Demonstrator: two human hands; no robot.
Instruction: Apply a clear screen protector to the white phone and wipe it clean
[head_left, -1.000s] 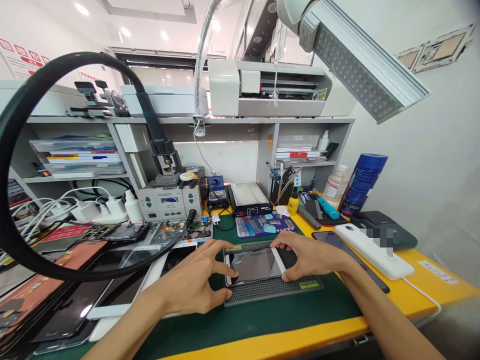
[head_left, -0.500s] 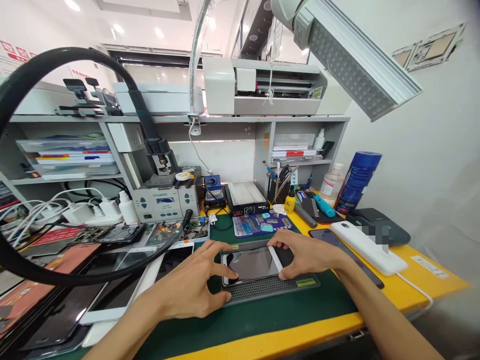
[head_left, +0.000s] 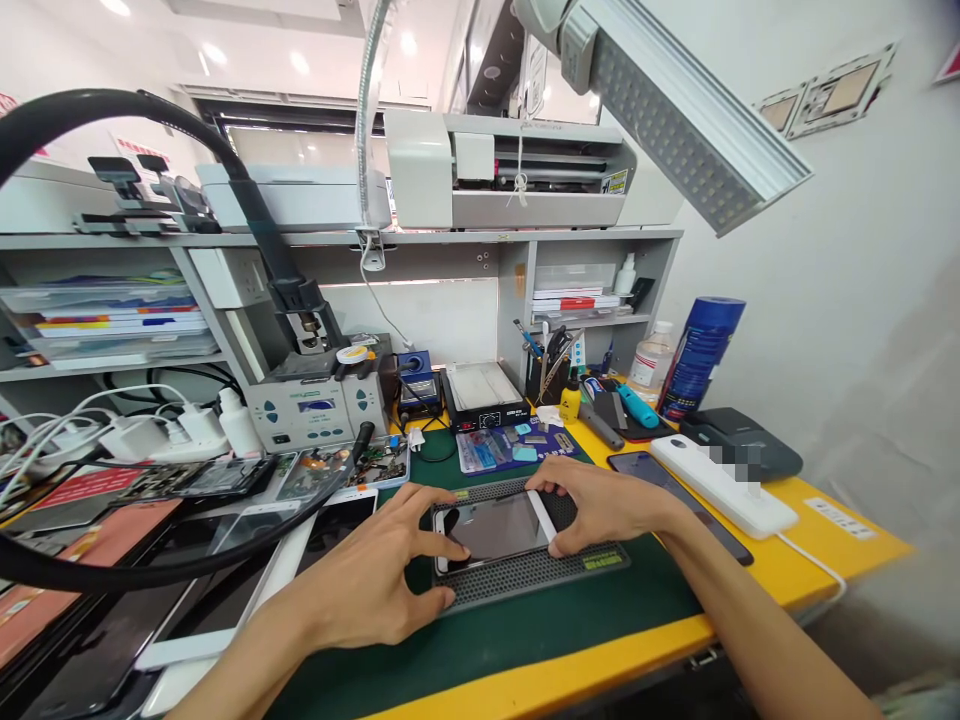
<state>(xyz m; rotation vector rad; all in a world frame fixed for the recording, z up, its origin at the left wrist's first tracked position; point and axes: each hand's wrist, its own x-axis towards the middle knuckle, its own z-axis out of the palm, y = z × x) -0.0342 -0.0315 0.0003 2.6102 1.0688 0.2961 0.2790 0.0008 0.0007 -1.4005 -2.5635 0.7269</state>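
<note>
A white-framed smartphone (head_left: 495,528) lies screen up on a grey perforated pad (head_left: 532,578), which rests on a green mat (head_left: 480,650). My left hand (head_left: 382,560) spans the pad's left end, thumb at the near edge and a fingertip at the far edge. Another of its fingers bends onto the phone's left end. At the phone's right end, my right hand (head_left: 592,505) pinches the white border between thumb and fingers. The dark screen is mostly uncovered between both hands.
Several phones and panels (head_left: 341,525) lie left. A black flexible arm (head_left: 247,200) arches over them. Behind stand a rework station (head_left: 319,412) and a hot plate (head_left: 491,415). On the right are a dark phone (head_left: 679,505) and a white device (head_left: 724,485) with a cable.
The whole view has shifted slightly, so the bench appears further left. Both hands keep nearly the same hold on the phone and pad.
</note>
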